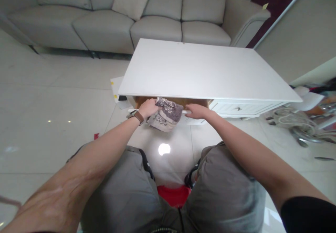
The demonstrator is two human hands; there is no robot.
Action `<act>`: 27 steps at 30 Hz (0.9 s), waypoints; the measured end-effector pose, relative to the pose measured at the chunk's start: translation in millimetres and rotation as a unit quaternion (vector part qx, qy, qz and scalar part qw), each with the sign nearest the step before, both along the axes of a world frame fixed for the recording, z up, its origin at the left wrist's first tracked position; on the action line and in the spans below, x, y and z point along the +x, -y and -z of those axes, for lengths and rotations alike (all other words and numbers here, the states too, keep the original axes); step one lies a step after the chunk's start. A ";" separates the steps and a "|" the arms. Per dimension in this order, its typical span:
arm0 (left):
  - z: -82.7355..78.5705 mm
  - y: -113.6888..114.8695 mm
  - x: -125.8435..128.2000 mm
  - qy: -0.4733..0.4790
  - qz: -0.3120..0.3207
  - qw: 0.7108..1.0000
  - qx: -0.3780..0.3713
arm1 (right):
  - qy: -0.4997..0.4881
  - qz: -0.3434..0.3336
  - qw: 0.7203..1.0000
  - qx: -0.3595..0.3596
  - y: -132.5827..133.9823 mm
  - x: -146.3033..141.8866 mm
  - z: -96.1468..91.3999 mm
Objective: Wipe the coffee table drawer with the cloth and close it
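Note:
My left hand (148, 107), with a brown-strapped watch on the wrist, is closed around a folded grey and white patterned cloth (166, 114). The cloth hangs over the front edge of an open drawer (195, 103) with a wooden inside, set in a low white coffee table (199, 68). My right hand (197, 111) rests on the drawer's white front edge, fingers curled over it, just right of the cloth. The drawer's contents are hidden under the tabletop.
A grey sofa (136, 19) with a cushion stands behind the table. A second closed drawer (238, 107) sits right of the open one. Wires and clutter (301, 121) lie on the floor at right. A red object (173, 194) shows between my knees.

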State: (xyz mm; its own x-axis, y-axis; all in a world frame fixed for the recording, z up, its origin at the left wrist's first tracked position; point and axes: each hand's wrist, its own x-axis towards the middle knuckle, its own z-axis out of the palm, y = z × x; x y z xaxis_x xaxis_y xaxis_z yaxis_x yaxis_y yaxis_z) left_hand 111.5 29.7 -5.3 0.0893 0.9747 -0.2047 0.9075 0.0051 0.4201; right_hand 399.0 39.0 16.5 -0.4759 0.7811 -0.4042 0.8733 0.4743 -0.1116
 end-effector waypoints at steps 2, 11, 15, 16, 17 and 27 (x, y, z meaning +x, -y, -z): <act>0.0 -6.3 -0.9 -0.011 -0.026 1.000 -0.011 | 0.041 -0.012 0.998 -0.040 -3.3 -2.0 15.6; -1.4 -10.8 5.1 -0.028 -0.055 0.997 0.038 | 0.025 -0.058 0.997 -0.047 -14.9 -6.0 24.1; -8.2 -3.4 15.0 -0.063 0.005 0.990 0.128 | 0.017 -0.054 0.997 -0.060 -14.5 -6.1 28.5; -9.0 -1.9 17.8 -0.064 0.039 0.986 0.150 | 0.017 -0.051 0.997 -0.060 -14.9 -6.0 29.1; -9.2 -0.5 20.7 -0.063 0.078 0.981 0.164 | 0.018 -0.049 0.997 -0.059 -15.7 -5.7 29.6; 4.4 5.1 40.9 -0.075 0.212 0.962 0.154 | 0.005 -0.054 0.995 -0.078 -26.3 -3.7 39.2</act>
State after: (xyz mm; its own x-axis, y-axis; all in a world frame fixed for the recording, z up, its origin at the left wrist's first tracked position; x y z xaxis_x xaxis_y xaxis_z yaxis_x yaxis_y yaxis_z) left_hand 152.4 24.6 -9.7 0.4845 0.8735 0.0469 0.8510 -0.4831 0.2060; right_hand 395.3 65.4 -22.6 -0.5491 0.6531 -0.5216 0.8195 0.5431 -0.1828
